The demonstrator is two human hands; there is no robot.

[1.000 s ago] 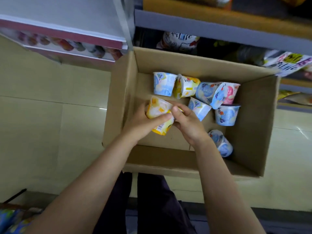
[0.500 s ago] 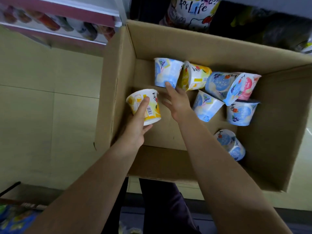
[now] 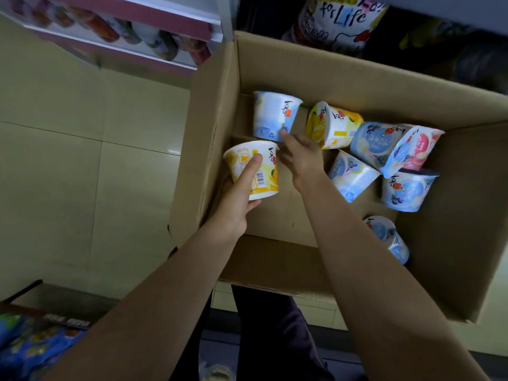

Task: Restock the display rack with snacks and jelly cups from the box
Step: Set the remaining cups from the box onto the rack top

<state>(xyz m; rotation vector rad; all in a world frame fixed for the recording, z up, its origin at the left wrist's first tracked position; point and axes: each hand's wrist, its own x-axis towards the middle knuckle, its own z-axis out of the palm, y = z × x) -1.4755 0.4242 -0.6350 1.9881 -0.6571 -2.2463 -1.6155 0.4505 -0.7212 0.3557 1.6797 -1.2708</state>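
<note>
An open cardboard box (image 3: pixel 324 75) sits on the floor with several jelly cups inside. My left hand (image 3: pixel 239 199) grips a yellow jelly cup (image 3: pixel 264 163) near the box's left wall, thumb across its side. My right hand (image 3: pixel 298 155) reaches forward with straight fingers, its fingertips touching the lower edge of a blue-and-white jelly cup (image 3: pixel 272 114) at the back left. Another yellow cup (image 3: pixel 332 125) lies on its side just right of that hand. Blue cups (image 3: pixel 351 174) and a pink one (image 3: pixel 417 149) fill the right part of the box.
A pink-edged display rack (image 3: pixel 143 26) with products stands at the upper left. A dark shelf holding a large printed bag (image 3: pixel 341 20) runs behind the box. Blue snack packs (image 3: pixel 30 350) lie at the bottom left. Beige floor tiles spread to the left.
My left hand has taken the yellow cup alone and moved it left. My right hand let go of it and reached forward to the blue-and-white cup. The view moved closer to the box.
</note>
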